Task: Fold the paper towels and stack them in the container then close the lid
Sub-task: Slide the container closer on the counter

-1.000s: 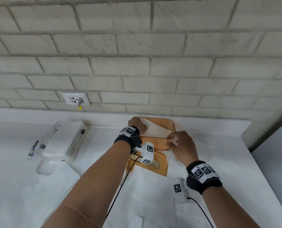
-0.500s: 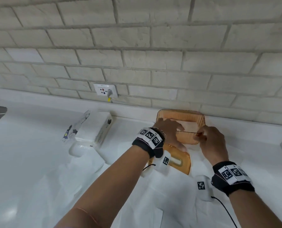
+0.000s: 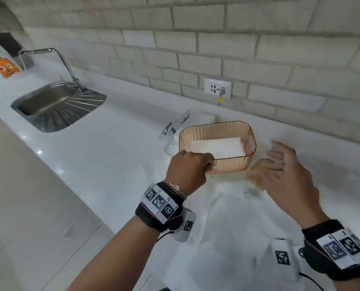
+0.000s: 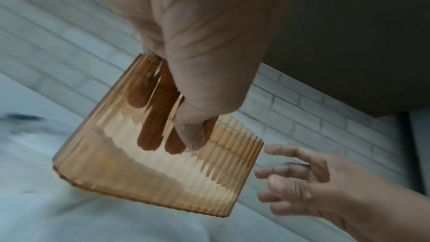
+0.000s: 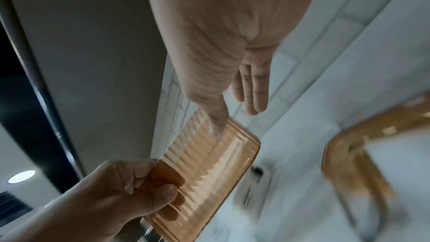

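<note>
My left hand (image 3: 204,162) grips the near-left rim of the amber ribbed container (image 3: 233,131), which is raised and tilted off the counter. In the left wrist view my fingers (image 4: 149,135) show through the container (image 4: 139,178) wall, with the thumb outside. Folded paper towels (image 3: 214,147) lie inside. My right hand (image 3: 277,162) is open and blurred just right of the container, holding nothing. The amber lid (image 3: 258,177) lies on the counter under those fingers, and also shows as the lid (image 5: 349,163) in the right wrist view. Loose paper towels (image 3: 227,227) are spread in front.
A steel sink (image 3: 55,106) with a tap is set into the white counter (image 3: 112,143) at the left. A pack of towels (image 3: 198,119) lies behind the container. A wall socket (image 3: 217,88) with a plug is in the brick wall. An orange figure (image 3: 5,67) sits far left.
Both hands were at the container, pressing a towel in. Now my left hand has lifted the container to the left of the lid, my right hand has let go and opened, and the view has swung left.
</note>
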Tool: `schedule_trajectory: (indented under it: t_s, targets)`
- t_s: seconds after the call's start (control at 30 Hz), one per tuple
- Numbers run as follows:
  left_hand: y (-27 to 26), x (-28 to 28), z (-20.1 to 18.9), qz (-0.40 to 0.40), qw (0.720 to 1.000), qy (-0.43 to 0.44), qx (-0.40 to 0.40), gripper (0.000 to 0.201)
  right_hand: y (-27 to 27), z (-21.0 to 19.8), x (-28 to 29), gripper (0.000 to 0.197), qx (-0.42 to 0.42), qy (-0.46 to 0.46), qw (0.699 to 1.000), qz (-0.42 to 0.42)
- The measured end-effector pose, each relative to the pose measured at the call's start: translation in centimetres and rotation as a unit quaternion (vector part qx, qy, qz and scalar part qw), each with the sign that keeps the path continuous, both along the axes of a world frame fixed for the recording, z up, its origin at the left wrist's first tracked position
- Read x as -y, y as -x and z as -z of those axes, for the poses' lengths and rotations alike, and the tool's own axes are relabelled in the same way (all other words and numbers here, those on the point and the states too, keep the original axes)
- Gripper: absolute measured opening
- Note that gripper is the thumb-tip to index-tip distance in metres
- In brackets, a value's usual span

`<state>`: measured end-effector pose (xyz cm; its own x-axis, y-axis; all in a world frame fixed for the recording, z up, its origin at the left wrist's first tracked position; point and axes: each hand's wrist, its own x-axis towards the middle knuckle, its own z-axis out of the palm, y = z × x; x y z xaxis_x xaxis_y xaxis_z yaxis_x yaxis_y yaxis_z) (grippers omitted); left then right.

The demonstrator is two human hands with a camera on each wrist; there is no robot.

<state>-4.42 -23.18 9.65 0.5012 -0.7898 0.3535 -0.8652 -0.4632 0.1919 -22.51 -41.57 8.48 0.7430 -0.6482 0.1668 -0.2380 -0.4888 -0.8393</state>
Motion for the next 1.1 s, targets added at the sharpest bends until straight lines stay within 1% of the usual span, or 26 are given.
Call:
schedule_trajectory:
  t_s: [0.07,0.1,0.2,0.27,0.33,0.4,0.47,0.53,0.67,0.83,0.93,1.1]
  targets:
    - [-1.5,-5.4,0.9,-0.074,0.997,-0.027,-0.009,0.01,-2.1,2.2,-3.1,0.07,-0.07,0.043,0.994,-0.076]
    - [-2.3,-8.0,1.5,-0.113,0.993,-0.034,-0.016,0.012,-3.3,3.1,-4.7,0.066,-0.113,0.067,0.983,-0.127]
    - [-4.7,-14.7,2.8,-0.208,0.977,-0.042,-0.037,0.013,-7.3,5.5,-9.9,0.069,-0.222,0.118,0.931,-0.266]
    - [-6.1,-18.3,3.3,-0.247,0.966,-0.057,-0.047,0.012,-10.7,6.6,-13.7,0.073,-0.25,0.161,0.896,-0.331]
    - [-7.5,-21.2,3.9,-0.27,0.959,-0.062,-0.05,0.013,-14.4,7.4,-17.4,0.073,-0.258,0.198,0.869,-0.374]
    - [-8.9,-23.4,4.4,-0.284,0.956,-0.056,-0.054,0.012,-17.9,8.5,-20.5,0.072,-0.266,0.243,0.846,-0.393]
    - [-10.1,-24.9,4.9,-0.296,0.953,-0.045,-0.053,0.011,-20.6,10.0,-22.2,0.074,-0.296,0.282,0.822,-0.397]
    - [-11.4,-25.7,5.1,-0.296,0.953,-0.034,-0.05,0.01,-21.8,11.3,-22.8,0.077,-0.33,0.296,0.803,-0.397]
    - [-13.3,-26.0,5.4,-0.277,0.96,-0.013,-0.041,0.01,-20.2,11.2,-21.6,0.077,-0.346,0.285,0.799,-0.399]
    - [-14.0,-24.4,6.4,-0.238,0.97,-0.007,-0.055,0.014,-14.6,10.7,-18.2,0.077,-0.364,0.256,0.811,-0.381]
    - [-13.3,-22.9,6.9,-0.204,0.977,-0.021,-0.062,0.021,-11.4,10.3,-16.5,0.077,-0.376,0.24,0.82,-0.36]
    - [-10.8,-20.1,7.8,-0.134,0.989,-0.031,-0.063,0.024,-7.8,9.9,-15.0,0.076,-0.386,0.217,0.829,-0.341]
